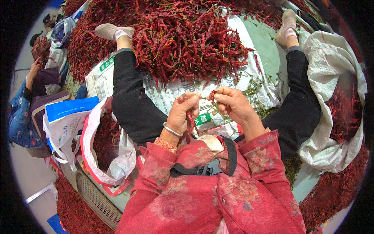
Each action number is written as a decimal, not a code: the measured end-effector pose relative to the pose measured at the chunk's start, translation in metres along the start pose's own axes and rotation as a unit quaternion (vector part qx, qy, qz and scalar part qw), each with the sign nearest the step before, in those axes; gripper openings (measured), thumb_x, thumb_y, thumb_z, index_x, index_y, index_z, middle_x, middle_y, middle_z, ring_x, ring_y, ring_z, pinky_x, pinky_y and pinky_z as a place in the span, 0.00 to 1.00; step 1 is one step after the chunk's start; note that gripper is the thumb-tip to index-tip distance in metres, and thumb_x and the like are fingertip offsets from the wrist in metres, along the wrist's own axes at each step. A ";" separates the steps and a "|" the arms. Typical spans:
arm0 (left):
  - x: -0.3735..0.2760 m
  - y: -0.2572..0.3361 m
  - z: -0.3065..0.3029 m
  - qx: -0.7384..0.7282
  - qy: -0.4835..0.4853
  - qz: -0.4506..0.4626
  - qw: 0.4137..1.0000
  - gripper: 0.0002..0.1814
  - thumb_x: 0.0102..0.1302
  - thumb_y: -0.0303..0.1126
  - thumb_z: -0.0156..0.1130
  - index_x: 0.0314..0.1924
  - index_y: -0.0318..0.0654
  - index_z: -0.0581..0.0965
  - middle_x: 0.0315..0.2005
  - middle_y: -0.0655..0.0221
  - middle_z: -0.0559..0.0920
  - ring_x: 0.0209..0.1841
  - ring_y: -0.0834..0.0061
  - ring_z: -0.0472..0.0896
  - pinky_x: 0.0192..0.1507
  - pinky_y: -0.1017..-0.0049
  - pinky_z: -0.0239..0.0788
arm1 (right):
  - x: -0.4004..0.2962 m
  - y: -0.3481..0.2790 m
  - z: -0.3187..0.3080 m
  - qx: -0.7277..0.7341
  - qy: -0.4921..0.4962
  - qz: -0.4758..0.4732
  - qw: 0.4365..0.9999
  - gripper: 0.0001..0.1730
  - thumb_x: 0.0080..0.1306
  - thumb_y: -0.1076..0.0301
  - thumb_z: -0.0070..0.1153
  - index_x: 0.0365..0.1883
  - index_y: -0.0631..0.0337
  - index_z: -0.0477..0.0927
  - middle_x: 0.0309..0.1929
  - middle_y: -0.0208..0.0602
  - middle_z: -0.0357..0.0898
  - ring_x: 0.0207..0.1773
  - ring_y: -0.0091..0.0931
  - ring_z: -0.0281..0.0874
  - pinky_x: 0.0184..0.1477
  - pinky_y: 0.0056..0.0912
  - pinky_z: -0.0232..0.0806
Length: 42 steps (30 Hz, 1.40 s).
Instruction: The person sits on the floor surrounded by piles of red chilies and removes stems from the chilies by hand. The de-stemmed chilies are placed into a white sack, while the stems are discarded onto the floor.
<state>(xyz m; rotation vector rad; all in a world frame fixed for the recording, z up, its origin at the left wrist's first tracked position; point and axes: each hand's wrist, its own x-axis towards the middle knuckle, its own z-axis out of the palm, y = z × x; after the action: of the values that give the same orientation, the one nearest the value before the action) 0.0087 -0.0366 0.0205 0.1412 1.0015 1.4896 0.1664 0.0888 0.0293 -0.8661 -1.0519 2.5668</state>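
My left hand [184,112] is curled around several dried red chilli peppers [191,124], whose ends hang below the fingers. Its thumb and forefinger meet close to my other hand. Between the thumb and fingertips of my right hand [232,103] is a single dried red chilli [213,96]. The hands are slightly apart, above a white woven plastic sack [163,98] laid flat between my legs. A large heap of dried red chillies [187,44] covers its far part. Picked-off green stems [255,95] lie scattered on its right side.
At the left stands an open white sack with a pink edge [87,140], with chillies inside. Another open white woven sack [318,61] holds chillies at the right. A plastic basket [98,199] lies lower left. Another person [24,117] sits at the far left.
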 end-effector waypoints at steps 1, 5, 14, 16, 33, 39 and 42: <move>-0.002 0.001 0.002 0.012 -0.018 -0.001 1.000 0.09 0.63 0.32 0.62 0.39 0.35 0.78 0.19 0.75 0.75 0.18 0.83 0.71 0.19 0.84 0.60 | -0.001 0.002 0.002 -0.049 0.007 -0.017 0.999 0.08 0.64 0.69 0.55 0.37 0.64 0.79 0.28 0.27 0.78 0.20 0.12 0.66 0.20 0.13 0.57; -0.010 0.004 0.012 0.195 -0.026 -0.015 0.980 0.07 0.62 0.33 0.63 0.36 0.37 0.77 0.19 0.79 0.73 0.18 0.88 0.67 0.19 0.87 0.55 | -0.006 0.003 0.015 -0.184 0.057 -0.043 0.980 0.08 0.61 0.67 0.59 0.33 0.63 0.81 0.22 0.23 0.74 0.18 0.12 0.62 0.18 0.15 0.53; 0.000 -0.003 0.010 0.135 0.035 0.064 0.988 0.06 0.63 0.32 0.61 0.36 0.38 0.76 0.21 0.79 0.73 0.22 0.88 0.68 0.24 0.86 0.58 | -0.014 0.028 0.034 -0.385 0.122 -0.117 0.907 0.10 0.63 0.68 0.53 0.34 0.67 0.79 0.21 0.31 0.77 0.20 0.18 0.73 0.23 0.22 0.65; 0.002 -0.006 0.010 0.118 0.038 0.058 0.991 0.07 0.64 0.30 0.60 0.39 0.36 0.76 0.24 0.76 0.76 0.23 0.87 0.70 0.25 0.87 0.61 | -0.011 0.030 0.032 -0.437 0.138 -0.167 0.873 0.09 0.63 0.68 0.53 0.32 0.66 0.78 0.20 0.36 0.75 0.20 0.22 0.73 0.23 0.28 0.65; 0.025 -0.028 0.003 -0.206 -0.003 -0.123 0.971 0.09 0.66 0.25 0.55 0.45 0.30 0.72 0.31 0.66 0.78 0.23 0.84 0.68 0.24 0.84 0.60 | -0.001 0.040 0.031 -0.606 0.275 -0.233 0.709 0.07 0.56 0.73 0.52 0.24 0.62 0.67 0.21 0.46 0.70 0.23 0.44 0.73 0.24 0.45 0.66; -0.027 -0.016 0.013 -0.260 -0.073 -0.228 0.935 0.06 0.68 0.28 0.51 0.42 0.34 0.71 0.27 0.67 0.72 0.20 0.84 0.62 0.16 0.86 0.52 | -0.018 0.002 -0.044 -0.623 0.458 -0.110 0.624 0.04 0.55 0.73 0.49 0.26 0.64 0.76 0.33 0.46 0.77 0.30 0.42 0.78 0.29 0.44 0.70; 0.001 -0.011 0.008 -0.303 -0.012 -0.161 0.939 0.07 0.70 0.31 0.50 0.41 0.34 0.72 0.28 0.68 0.71 0.22 0.82 0.62 0.22 0.85 0.57 | -0.013 0.004 -0.047 -0.686 0.344 0.023 0.641 0.07 0.56 0.70 0.50 0.24 0.64 0.77 0.37 0.52 0.77 0.37 0.47 0.78 0.37 0.49 0.70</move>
<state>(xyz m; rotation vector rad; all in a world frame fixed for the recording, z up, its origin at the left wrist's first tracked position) 0.0213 -0.0339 0.0182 -0.4282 0.4770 1.4202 0.2050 0.1065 0.0060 -1.8506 -2.5052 0.6911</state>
